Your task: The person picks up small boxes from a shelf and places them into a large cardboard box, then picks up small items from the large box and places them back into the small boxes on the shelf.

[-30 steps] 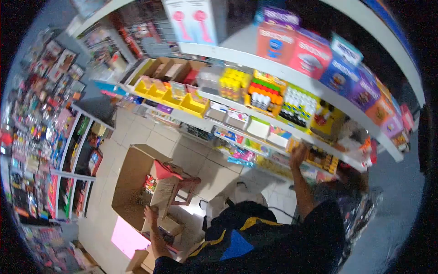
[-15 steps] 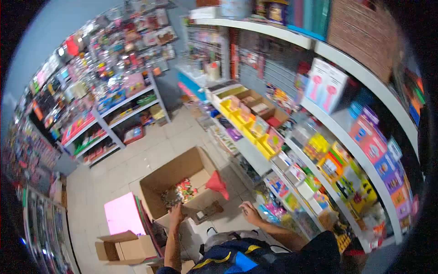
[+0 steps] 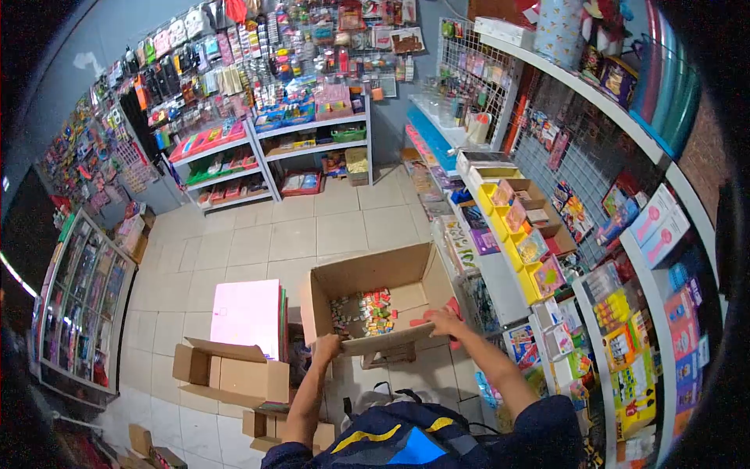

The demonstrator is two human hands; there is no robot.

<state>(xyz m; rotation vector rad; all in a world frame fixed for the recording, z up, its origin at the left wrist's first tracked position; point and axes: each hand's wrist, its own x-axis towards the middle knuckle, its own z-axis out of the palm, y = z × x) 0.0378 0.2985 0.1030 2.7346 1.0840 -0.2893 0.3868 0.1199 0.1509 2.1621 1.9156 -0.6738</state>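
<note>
A large open cardboard box (image 3: pixel 375 279) stands in front of me, with small colourful packets (image 3: pixel 378 311) scattered over its bottom. My left hand (image 3: pixel 326 346) is closed on the rim at the near left corner. At the near right corner my right hand (image 3: pixel 445 322) grips the rim, beside a red piece of soft material (image 3: pixel 456 309) draped over that edge. Below the near wall, part of a small wooden stool (image 3: pixel 388 358) shows under the box; the rest is hidden.
Left of the box are a stack of pink-topped sheets (image 3: pixel 248 309) and a smaller open carton (image 3: pixel 231 374). A glass display case (image 3: pixel 84 297) stands far left. Stocked shelves (image 3: pixel 500 266) run along the right. Low racks (image 3: pixel 312 123) stand at the back wall on the tiled floor (image 3: pixel 291 238).
My right hand has moved from beside the box onto its near right rim. My left hand stays at the near left corner. The view has swung round to the left.
</note>
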